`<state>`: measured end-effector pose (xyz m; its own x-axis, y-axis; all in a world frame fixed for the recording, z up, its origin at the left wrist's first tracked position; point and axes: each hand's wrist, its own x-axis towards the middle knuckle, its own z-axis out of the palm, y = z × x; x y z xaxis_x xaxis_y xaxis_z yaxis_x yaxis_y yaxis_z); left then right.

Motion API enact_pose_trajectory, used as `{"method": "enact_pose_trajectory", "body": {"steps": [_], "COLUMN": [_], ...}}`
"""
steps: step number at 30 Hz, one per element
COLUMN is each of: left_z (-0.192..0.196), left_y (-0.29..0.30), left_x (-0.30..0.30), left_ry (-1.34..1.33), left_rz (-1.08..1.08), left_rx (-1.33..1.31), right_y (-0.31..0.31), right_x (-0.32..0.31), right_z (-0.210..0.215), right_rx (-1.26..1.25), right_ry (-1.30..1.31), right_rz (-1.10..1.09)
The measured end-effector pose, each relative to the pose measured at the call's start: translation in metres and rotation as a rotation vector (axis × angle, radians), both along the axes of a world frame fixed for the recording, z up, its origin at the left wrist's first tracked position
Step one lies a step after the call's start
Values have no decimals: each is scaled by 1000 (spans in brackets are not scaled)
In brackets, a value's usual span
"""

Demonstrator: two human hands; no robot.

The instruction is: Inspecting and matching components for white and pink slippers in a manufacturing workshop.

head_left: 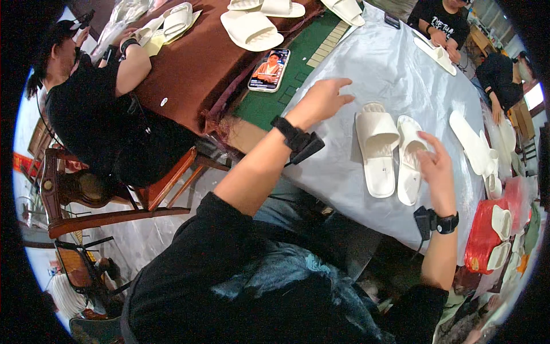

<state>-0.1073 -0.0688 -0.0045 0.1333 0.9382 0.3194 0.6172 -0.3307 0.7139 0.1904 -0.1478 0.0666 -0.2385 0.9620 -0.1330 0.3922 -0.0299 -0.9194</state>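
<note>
Two cream slide slippers lie side by side on the silvery plastic-covered table, soles down. The left slipper [377,146] is turned a little more upright in view than the right slipper [408,183]. My right hand [437,172] is at the right slipper's outer side, fingers apart, overlapping its strap in view; whether they touch it I cannot make out. Over the table to the left of the pair, my left hand [326,102] hangs with its fingers stretched to the right and nothing in them. Both wrists carry black straps with small devices.
A phone [269,70] showing a video lies on a green mat [260,109]. More cream slippers [252,31] rest on a brown-covered table [183,86], where a person [91,114] sits at left. Others work at the far right. Red plastic packs [484,238] stand by the right edge.
</note>
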Motion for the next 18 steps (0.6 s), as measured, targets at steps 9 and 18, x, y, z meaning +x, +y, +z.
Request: {"method": "enact_pose_trajectory", "body": {"steps": [9,18], "left_z": [5,3], "left_y": [-21,-9], "left_x": [66,94], "left_ry": [253,370], "left_rz": [-280,-169], "left_rx": [73,294], "right_y": [2,-39], "right_x": [60,43], "right_z": [-21,-11], "right_rx": [249,312], "right_ry": [-203,-399], "right_rz": [-199,-165]}}
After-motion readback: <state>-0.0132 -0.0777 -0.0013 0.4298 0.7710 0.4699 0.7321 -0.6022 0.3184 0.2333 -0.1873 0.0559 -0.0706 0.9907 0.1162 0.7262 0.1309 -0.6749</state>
